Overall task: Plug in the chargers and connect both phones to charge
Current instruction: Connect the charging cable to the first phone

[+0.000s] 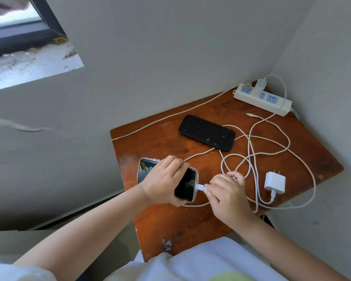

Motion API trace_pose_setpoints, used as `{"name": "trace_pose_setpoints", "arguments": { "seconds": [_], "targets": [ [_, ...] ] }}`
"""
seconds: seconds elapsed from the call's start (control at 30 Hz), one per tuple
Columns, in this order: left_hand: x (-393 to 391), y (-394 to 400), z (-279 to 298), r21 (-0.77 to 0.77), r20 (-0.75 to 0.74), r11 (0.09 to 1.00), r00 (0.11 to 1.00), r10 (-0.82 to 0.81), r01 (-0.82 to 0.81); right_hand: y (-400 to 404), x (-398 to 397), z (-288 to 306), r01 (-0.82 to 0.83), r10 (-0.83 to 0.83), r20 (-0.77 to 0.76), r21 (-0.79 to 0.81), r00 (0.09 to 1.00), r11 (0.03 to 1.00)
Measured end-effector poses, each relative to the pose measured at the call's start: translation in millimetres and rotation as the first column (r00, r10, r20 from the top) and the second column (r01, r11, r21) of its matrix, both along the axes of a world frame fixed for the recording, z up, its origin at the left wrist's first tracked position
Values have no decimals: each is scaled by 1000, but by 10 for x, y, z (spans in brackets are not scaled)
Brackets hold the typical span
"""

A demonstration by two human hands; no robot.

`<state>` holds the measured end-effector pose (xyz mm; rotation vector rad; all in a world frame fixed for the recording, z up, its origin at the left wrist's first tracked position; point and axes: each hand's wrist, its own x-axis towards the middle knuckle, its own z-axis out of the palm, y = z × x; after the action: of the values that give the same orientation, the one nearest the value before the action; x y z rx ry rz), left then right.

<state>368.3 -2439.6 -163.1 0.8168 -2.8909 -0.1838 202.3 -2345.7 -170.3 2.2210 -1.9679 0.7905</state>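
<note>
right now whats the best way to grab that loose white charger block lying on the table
Pinch the white square charger block across its two flat side faces, coming from above. It lies flat on the brown wooden table, prongs pointing away, cable leaving the near end, so avoid both ends.

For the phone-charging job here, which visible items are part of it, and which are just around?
Part of the job:
- phone in clear case, held by left hand
- cable plug, pinched by right hand
- black phone
- loose charger
- plugged-in charger
- power strip
- loose cable end

Just around:
- wooden table
- window sill
</note>
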Motion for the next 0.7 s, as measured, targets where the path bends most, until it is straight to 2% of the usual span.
{"name": "trace_pose_setpoints", "arguments": {
  "seconds": [0.27,0.43,0.5,0.63,0.7],
  "targets": [
    [-3,-7,23,19,29,1000,999,-26,25,12,29,-10,25,-25,20,0,999,1000],
    [25,-69,40,-7,72,994,992,-108,108,21,40,-84,8,-9,30,41,1000,999],
    [45,-157,74,-19,168,988,975,-148,153,12,78,-118,-10,6,43,93,999,996],
    [72,-395,-7,199,437,967,869,-232,159,-11,129,-213,-91,77,72,222,994,971],
    [80,-469,-6,219,491,956,825,-279,193,-27,85,-264,-88,62,113,250,992,964]
  ]
}}
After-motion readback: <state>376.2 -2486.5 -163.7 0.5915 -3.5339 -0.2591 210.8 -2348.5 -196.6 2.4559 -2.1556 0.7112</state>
